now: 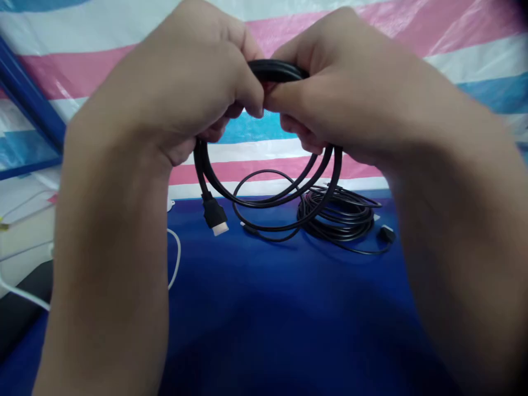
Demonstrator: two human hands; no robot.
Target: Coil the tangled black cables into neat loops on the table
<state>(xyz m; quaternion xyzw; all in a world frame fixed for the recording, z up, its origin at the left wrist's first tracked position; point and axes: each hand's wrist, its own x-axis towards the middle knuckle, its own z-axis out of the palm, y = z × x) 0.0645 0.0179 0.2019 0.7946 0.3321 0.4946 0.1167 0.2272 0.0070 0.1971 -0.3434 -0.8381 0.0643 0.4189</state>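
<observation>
Blue surface [264, 308] lies below the held cable [205, 170], striped sheet [412, 33] behind.

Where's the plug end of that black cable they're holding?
In the head view the plug of the held cable hangs below the left hand, above the blue surface, left of the black coil lying there.

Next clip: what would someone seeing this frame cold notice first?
The left hand and right hand fill the upper middle, both clamped on the top of a coiled black cable whose plug hangs below the left hand. Behind it, a second, thinner black coil lies on the blue surface, against a pink, white and blue striped sheet.
</observation>
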